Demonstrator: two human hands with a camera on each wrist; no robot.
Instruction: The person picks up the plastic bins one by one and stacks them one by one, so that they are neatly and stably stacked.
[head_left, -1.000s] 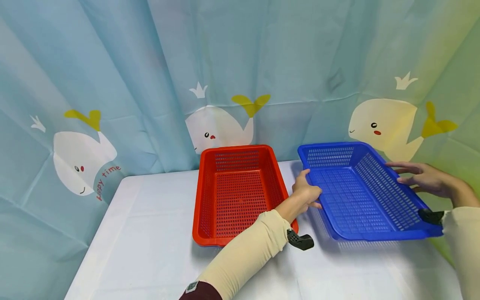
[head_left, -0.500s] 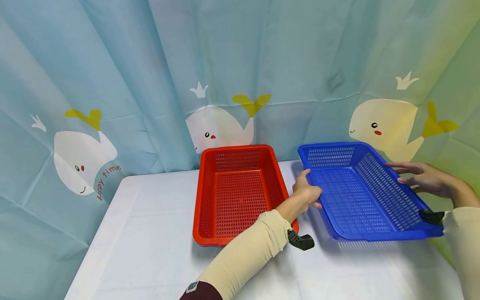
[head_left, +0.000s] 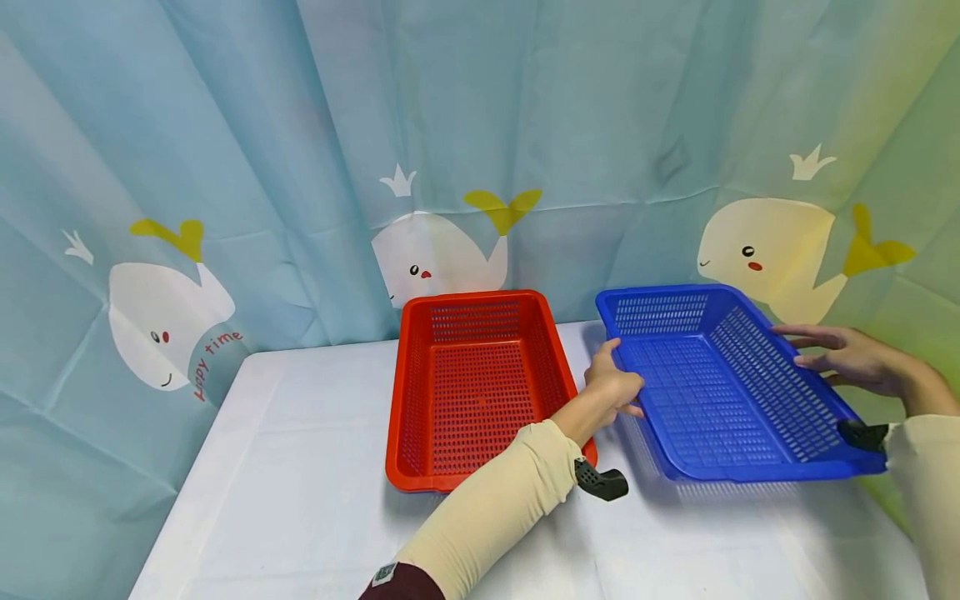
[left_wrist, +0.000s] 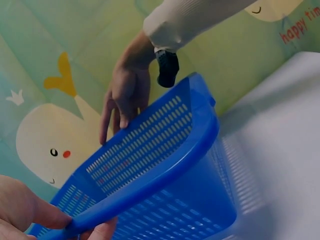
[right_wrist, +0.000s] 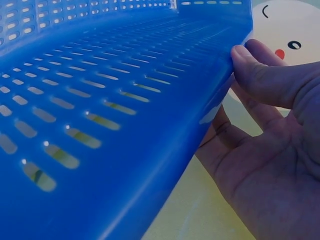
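only the head view shows the red basket, just beside the blue basket at the right side of the white table. your left hand pinches the blue basket's left rim; your right hand pinches the opposite rim, where the right wrist view reveals your thumb on the edge, fingers behind.

blue basket, red basket: both are showing slotted grids | curtain is showing white whales on blue-green | desk is showing white
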